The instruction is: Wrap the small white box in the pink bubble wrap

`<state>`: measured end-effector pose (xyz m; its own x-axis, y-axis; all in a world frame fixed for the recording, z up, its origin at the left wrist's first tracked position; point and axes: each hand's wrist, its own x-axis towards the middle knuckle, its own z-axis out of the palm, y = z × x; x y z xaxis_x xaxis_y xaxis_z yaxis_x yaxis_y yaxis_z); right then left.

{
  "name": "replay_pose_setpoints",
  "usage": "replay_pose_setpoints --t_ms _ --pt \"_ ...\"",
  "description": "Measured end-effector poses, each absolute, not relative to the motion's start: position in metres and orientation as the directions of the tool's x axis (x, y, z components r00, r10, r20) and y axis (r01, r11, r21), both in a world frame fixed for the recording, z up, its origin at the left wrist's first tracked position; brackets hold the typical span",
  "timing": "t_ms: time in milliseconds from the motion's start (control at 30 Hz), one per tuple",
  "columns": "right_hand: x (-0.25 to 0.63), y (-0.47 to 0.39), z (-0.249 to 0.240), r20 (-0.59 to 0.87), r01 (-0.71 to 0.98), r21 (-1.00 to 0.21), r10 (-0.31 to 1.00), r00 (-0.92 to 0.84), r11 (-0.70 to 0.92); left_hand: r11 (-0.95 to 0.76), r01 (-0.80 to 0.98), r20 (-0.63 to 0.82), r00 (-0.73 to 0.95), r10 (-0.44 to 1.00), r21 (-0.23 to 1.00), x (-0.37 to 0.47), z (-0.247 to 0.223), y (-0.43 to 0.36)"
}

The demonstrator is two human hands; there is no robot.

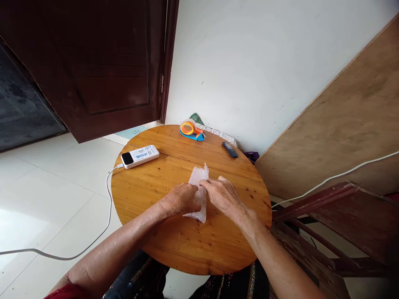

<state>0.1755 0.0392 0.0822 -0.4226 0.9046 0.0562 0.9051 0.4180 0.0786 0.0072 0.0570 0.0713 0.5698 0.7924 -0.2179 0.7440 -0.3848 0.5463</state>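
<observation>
A crumpled piece of translucent bubble wrap stands between my two hands, over the middle of the round wooden table. My left hand has its fingers curled closed at the near left side of the wrap. From the right, my right hand pinches the wrap's right edge with thumb and forefinger. One corner of the wrap sticks up beyond my fingers, and its lower end hangs close to the tabletop. Whether anything is inside the wrap, I cannot tell.
A white power bank with a white cable lies at the table's left. An orange and blue tape dispenser stands at the back. Right of it lies a dark, blurred object. A wooden chair stands at the right.
</observation>
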Motion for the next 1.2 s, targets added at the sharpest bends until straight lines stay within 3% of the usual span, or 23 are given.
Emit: replay_pose_setpoints --t_ms 133,400,500,567,633,700,1000,1200 --pt "0.171 0.051 0.077 0.009 0.878 0.001 0.878 -0.479 0.479 -0.398 0.735 -0.185 0.571 0.800 0.549 0.007 0.069 0.052" --pt "0.172 0.059 0.065 -0.012 0.888 -0.192 0.904 -0.427 0.417 -0.475 0.704 -0.054 0.586 0.808 0.528 0.006 0.059 0.035" --pt "0.184 0.058 0.056 0.118 0.914 -0.329 0.971 -0.209 0.236 -0.488 0.704 -0.069 0.602 0.795 0.516 0.007 0.058 0.036" --pt "0.195 0.058 0.050 0.137 0.855 -0.514 0.991 0.005 0.067 -0.476 0.713 -0.087 0.596 0.799 0.516 0.008 0.057 0.037" --pt "0.203 0.060 0.045 0.006 0.691 -0.713 0.985 0.173 -0.117 -0.463 0.714 -0.091 0.588 0.804 0.525 0.008 0.056 0.038" --pt "0.206 0.066 0.042 -0.148 0.530 -0.809 0.960 0.237 -0.255 -0.455 0.711 -0.093 0.586 0.805 0.536 0.008 0.055 0.037" --pt "0.192 0.090 0.044 -0.321 0.321 -0.879 0.936 0.148 -0.352 -0.450 0.695 -0.070 0.581 0.810 0.561 0.007 0.050 0.035" --pt "0.187 0.092 0.038 -0.167 0.267 -0.942 0.973 0.156 -0.205 -0.427 0.698 -0.084 0.570 0.818 0.575 0.007 0.051 0.036"
